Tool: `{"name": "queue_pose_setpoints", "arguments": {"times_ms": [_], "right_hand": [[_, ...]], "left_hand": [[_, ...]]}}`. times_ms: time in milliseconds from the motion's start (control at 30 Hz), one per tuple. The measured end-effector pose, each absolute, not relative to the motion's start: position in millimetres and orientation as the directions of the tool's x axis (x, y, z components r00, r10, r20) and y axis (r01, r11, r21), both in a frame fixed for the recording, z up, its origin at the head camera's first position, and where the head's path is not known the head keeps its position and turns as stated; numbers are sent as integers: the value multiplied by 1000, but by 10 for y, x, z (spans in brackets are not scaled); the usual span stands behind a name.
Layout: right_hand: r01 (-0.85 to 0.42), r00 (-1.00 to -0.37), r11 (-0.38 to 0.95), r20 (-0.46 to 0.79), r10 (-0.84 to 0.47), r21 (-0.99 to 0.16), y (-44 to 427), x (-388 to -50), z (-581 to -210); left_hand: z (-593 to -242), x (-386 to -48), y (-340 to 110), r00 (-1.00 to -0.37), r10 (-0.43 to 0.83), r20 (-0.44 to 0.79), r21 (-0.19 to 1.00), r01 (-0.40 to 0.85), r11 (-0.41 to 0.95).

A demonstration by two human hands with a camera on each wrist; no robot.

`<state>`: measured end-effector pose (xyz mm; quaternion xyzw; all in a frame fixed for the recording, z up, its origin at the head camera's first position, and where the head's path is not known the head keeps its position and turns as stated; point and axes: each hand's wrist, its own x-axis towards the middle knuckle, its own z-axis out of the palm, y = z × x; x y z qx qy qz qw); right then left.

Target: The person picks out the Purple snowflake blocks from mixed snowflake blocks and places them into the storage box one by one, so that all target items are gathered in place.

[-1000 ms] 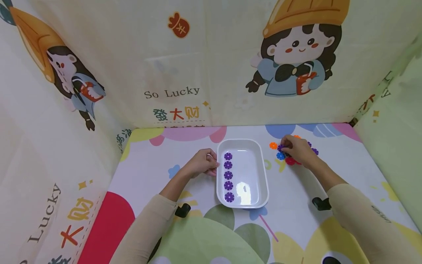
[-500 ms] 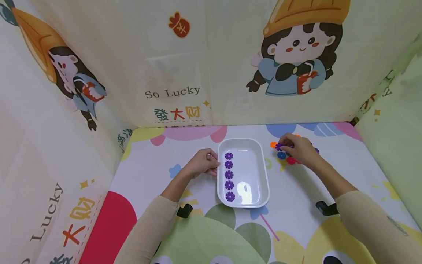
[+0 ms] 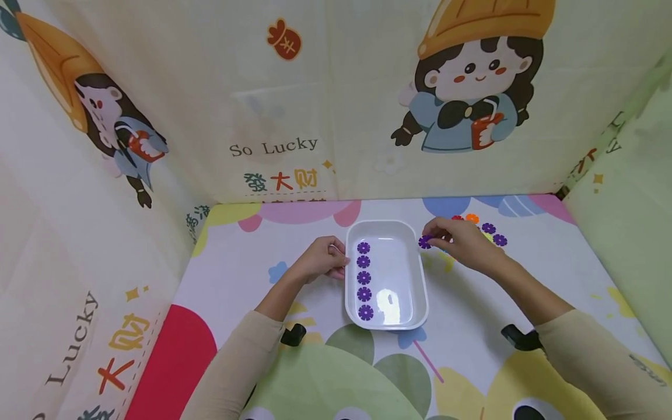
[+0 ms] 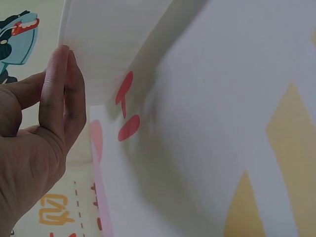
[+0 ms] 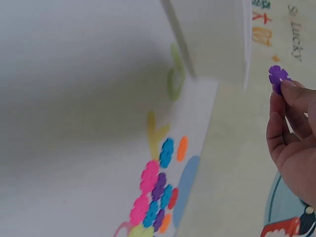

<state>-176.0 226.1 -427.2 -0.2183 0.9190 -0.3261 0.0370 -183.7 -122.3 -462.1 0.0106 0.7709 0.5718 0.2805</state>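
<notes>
A white rectangular tray [image 3: 395, 262] stands on the table, with a column of several purple flower-shaped plastic discs [image 3: 364, 277] along its left side. My left hand [image 3: 321, 258] holds the tray's left rim; its fingers [image 4: 54, 94] lie against the outer wall in the left wrist view. Thumb and fingertips of my right hand [image 3: 467, 242] pinch another purple flower-shaped disc [image 3: 424, 242], just outside the tray's upper right edge. The right wrist view shows this pinched disc [image 5: 279, 76] raised off the table.
Beyond the right hand lies a pile of loose flower-shaped discs in pink [image 5: 149, 176], blue [image 5: 167, 152], orange [image 3: 472, 219], purple [image 3: 500, 240] and other colours. The hand hides part of it in the head view. Printed cloth walls [image 3: 367, 116] border the table's back and sides.
My right hand has moved left from the pile towards the tray, carrying a purple disc. My left hand and the tray stay in place.
</notes>
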Motion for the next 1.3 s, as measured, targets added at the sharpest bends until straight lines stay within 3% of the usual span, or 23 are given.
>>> {"name": "queue_pose_setpoints", "arguments": {"times_ms": [200, 433, 800, 1300], "right_hand": [[-437, -845, 644, 42, -533, -628, 2006, -1708, -4264], [-405, -794, 608, -67, -605, -683, 1773, -1665, -4348], [-455, -628, 559, -195, -753, -693, 1478, -1610, -4501], [-471, -510, 634, -398, -763, -613, 1228, -1604, -4625]], "left_hand": [[-4603, -1837, -1227, -842, 334, -424, 884, -305, 355], [-4610, -1840, -1221, -838, 343, -424, 886, -307, 346], [-4622, -1846, -1215, -840, 336, -427, 883, -308, 353], [-4606, -1848, -1202, -841, 361, -404, 902, -301, 308]]}}
